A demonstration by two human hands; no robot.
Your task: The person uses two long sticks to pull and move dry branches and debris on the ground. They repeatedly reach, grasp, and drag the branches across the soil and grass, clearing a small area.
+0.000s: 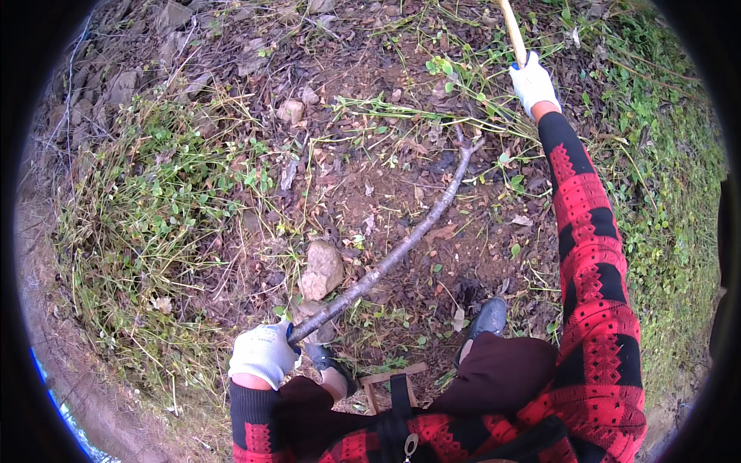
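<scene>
My left hand [264, 353], in a white knit glove with blue on it, is closed around the thick lower end of a crooked branch [390, 261]. The branch slants away up and to the right over the ground and ends in a small fork. My right arm reaches far forward to the right. At its end my right hand [534, 83], gloved the same way, grips a pale wooden handle [512, 29]. The handle runs up out of the picture, so whatever is at its far end is hidden.
A pale stone [321, 270] lies beside the branch, and a smaller stone [291, 111] farther off. Cut stems and leaves [166, 193] cover the left; green plants [664, 208] grow on the right. Rocks [123, 86] lie far left. My shoes [489, 317] stand on leaf-strewn soil near a small wooden frame [372, 395].
</scene>
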